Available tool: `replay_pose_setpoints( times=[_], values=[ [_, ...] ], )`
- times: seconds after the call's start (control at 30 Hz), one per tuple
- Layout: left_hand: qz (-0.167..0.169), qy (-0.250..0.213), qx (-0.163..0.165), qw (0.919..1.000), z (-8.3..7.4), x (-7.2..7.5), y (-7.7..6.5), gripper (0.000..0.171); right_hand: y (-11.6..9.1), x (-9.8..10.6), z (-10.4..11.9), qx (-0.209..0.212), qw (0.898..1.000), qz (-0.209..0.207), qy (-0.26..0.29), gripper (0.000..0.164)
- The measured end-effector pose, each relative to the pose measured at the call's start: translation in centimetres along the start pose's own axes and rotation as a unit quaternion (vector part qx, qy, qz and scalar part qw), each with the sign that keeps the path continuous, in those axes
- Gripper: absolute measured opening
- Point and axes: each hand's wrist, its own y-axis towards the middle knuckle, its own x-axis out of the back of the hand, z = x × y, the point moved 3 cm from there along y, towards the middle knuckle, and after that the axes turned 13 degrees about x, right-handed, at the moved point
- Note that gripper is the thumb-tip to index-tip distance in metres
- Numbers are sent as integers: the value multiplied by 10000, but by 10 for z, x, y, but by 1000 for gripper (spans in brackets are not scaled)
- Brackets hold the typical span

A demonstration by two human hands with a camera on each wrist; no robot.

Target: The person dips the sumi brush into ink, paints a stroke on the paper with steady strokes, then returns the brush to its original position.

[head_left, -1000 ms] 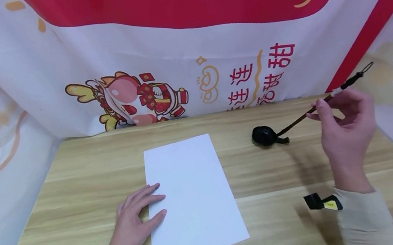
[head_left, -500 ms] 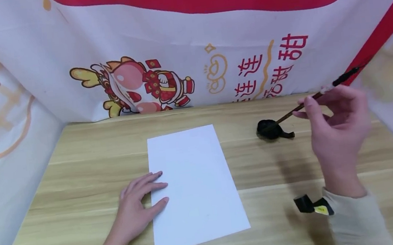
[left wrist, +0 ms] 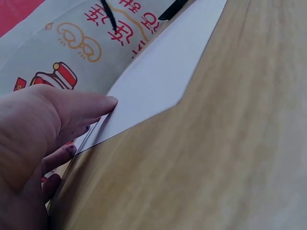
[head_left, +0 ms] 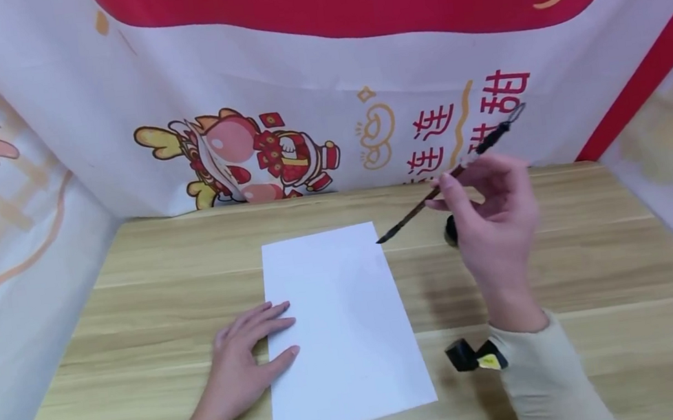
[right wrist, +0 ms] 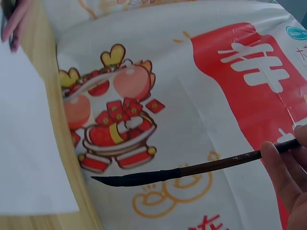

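A writing brush (head_left: pixel 420 206) with a dark wooden handle and a black, wet-looking tip is pinched between the thumb and fingers of my right hand (head_left: pixel 496 216). It slants down to the left, its tip (right wrist: pixel 122 179) over the upper right corner of a white sheet of paper (head_left: pixel 346 347). In the head view I cannot tell whether the tip touches the sheet. My left hand (head_left: pixel 244 356) lies at the paper's left edge, fingers spread and fingertips resting on it. Behind my right hand a black ink dish (head_left: pixel 451 231) is mostly hidden.
The paper lies on a wood-grain table (head_left: pixel 153 293). A printed white and red cloth (head_left: pixel 295 62) hangs upright along the table's back edge, with more cloth at both sides. A black wrist camera mount (head_left: pixel 474 355) sits at my right sleeve.
My right hand has lifted the brush out of the black ink dish and carried it left to the paper's upper right corner. The left hand keeps its place on the paper.
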Motion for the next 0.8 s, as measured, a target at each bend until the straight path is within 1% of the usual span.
replay_pose_setpoints(
  times=[0.1,0.2,0.3,0.43,0.57,0.67,0.8],
  values=[
    [28,49,34,10000,-2,-3,1,40,-2,-10,-3,-57,9999,55,89,30],
    [29,142,48,9999,-4,-6,2,40,-4,-18,-7,-148,9997,-7,181,30],
    [5,267,18,9996,-5,-8,2,40,-7,-26,-10,-210,9997,-2,108,29],
    [-103,351,-33,9993,-4,-8,0,40,-11,-42,-14,-306,9995,73,79,26],
    [-146,339,26,9993,-4,-7,0,39,-16,-58,-17,-495,9983,130,269,26],
    [-142,343,62,9993,-4,-6,0,39,-22,-68,-18,-575,9974,280,335,24],
    [-167,362,46,9992,-4,-6,1,40,-30,-75,-19,-624,9958,640,174,26]
  ],
)
